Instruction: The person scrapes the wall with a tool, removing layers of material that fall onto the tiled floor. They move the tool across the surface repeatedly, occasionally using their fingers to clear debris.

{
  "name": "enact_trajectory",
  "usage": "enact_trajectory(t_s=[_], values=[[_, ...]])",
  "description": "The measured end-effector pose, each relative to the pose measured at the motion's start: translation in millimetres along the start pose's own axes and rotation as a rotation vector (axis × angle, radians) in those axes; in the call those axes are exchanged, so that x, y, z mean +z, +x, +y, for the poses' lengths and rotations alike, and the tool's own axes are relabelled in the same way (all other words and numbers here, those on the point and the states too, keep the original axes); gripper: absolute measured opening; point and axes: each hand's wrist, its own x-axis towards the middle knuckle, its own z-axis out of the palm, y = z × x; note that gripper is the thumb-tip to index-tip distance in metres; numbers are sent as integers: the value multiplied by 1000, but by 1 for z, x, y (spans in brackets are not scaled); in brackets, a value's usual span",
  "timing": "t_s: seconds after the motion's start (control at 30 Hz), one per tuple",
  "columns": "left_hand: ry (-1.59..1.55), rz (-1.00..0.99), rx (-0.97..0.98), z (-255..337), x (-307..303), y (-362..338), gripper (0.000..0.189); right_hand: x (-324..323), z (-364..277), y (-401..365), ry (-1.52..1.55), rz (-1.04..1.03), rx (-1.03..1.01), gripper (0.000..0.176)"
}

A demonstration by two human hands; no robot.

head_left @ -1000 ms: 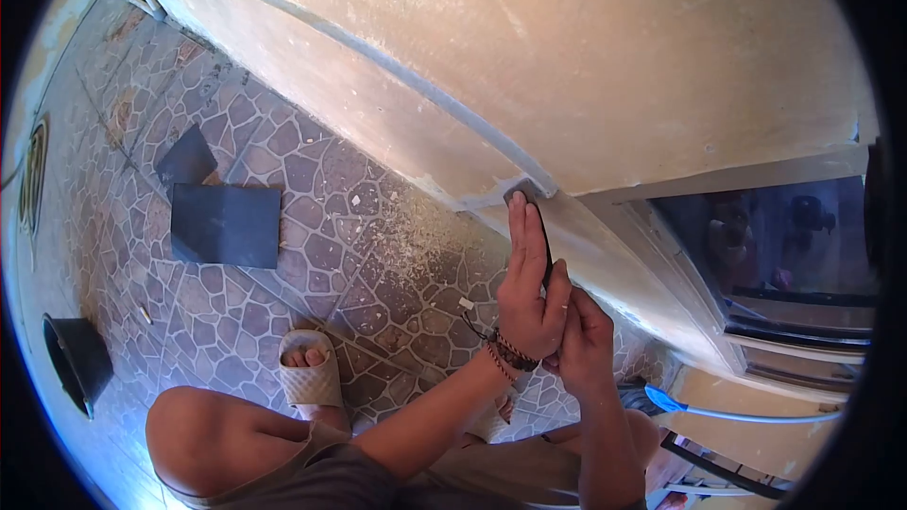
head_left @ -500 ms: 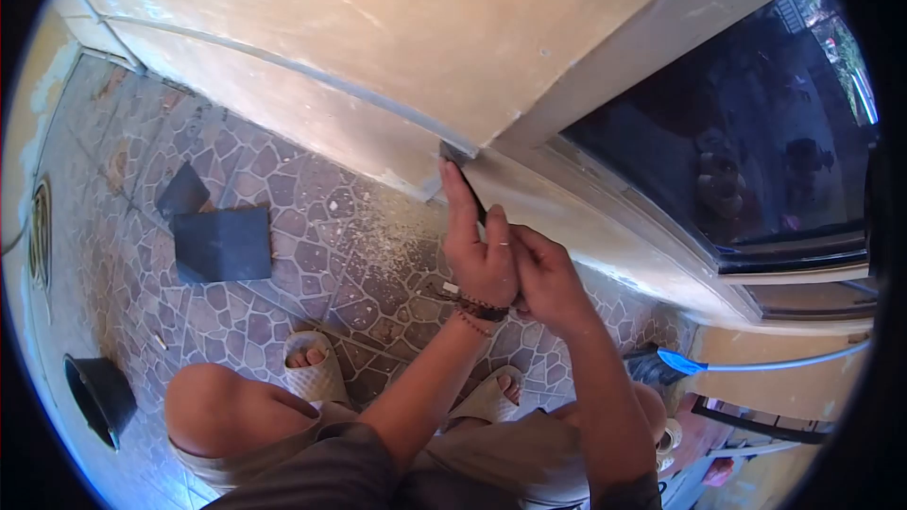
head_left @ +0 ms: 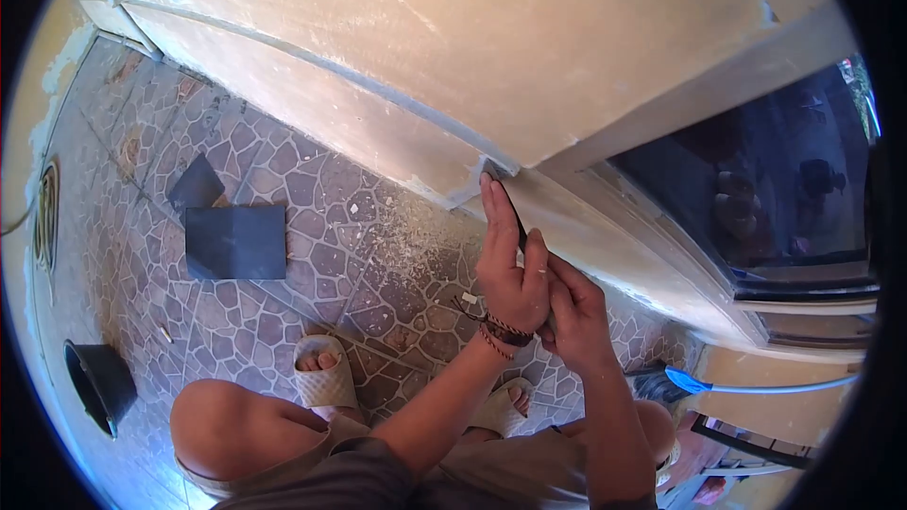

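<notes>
A slim, dark scraper (head_left: 514,212) is held in both hands, its far end against the wall's ledge (head_left: 416,113) close to the corner. My right hand (head_left: 580,317) is closed around its handle. Along its length lie the long, straight fingers of my left hand (head_left: 510,269), fingertips near the blade, with the thumb on the other side. Most of the blade and handle is hidden by the fingers. Below, pale chips and dust (head_left: 411,246) are scattered over the stone-patterned floor (head_left: 312,189).
Two dark flat pieces, a rectangle (head_left: 236,243) and a smaller one (head_left: 196,185), lie on the floor. A black bucket (head_left: 102,382) stands at left. At right are a dark window (head_left: 756,170) and a blue-handled broom (head_left: 690,381). My knees and sandals (head_left: 324,370) are beneath my arms.
The view has shifted, so wall and hands appear farther right and lower. The scraper stays by the corner of the ledge. More left fingers now stretch along it.
</notes>
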Motion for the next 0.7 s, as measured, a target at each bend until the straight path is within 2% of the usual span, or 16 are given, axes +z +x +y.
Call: enact_trajectory(t_s=[0.07, 0.13, 0.17, 0.23, 0.3, 0.37, 0.43, 0.47, 0.53, 0.57, 0.6, 0.7], values=[[23, 0, 2, -1, -2, 4, 59, 3, 5, 3, 4, 41, 11, 32], [66, 47, -139, -4, -11, 12, 59, 16, 10, 26, -108, 35, -265, 30], [52, 69, -149, -6, -20, 26, 59, 27, 8, 39, -160, 38, -408, 29], [-7, 118, -110, -10, -50, 63, 59, 66, -28, 54, 42, -77, -252, 28], [-103, 132, -119, -9, -60, 74, 57, 77, -38, 56, 43, -114, -215, 27], [-203, 104, -224, -2, -50, 56, 54, 62, -27, 48, -153, -69, -300, 27], [-157, 69, -241, 6, -29, 22, 54, 35, -23, 27, -164, -35, -26, 27], [-129, 59, -209, 8, -21, 17, 54, 20, -15, 16, -217, -13, -69, 27], [-67, 31, -106, 15, -9, 9, 55, 7, -12, 8, -165, 15, -36, 27], [-28, 8, -39, 17, -9, 6, 55, 4, -15, 2, -59, 25, 42, 28], [-24, 11, -44, 16, -10, 4, 56, 4, -17, -4, 47, 37, 127, 28], [-18, 17, -26, 15, -7, 7, 57, 8, -13, -2, 122, 20, 111, 28]])
